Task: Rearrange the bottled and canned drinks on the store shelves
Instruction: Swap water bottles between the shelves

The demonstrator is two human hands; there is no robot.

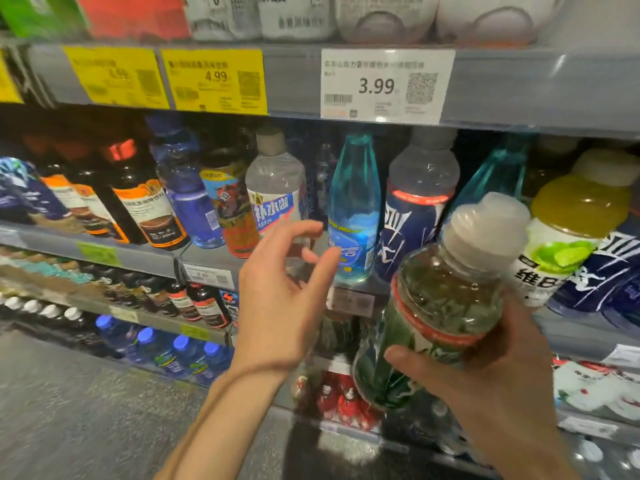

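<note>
While the right hand (485, 372) grasps a green bottle (440, 306), the left hand (280, 303) hovers beside it, fingers released, holding nothing.

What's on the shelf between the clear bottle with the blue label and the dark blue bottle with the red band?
In the head view, a teal glass bottle stands between them.

Both forearms bare; no sleeves in view.
</note>
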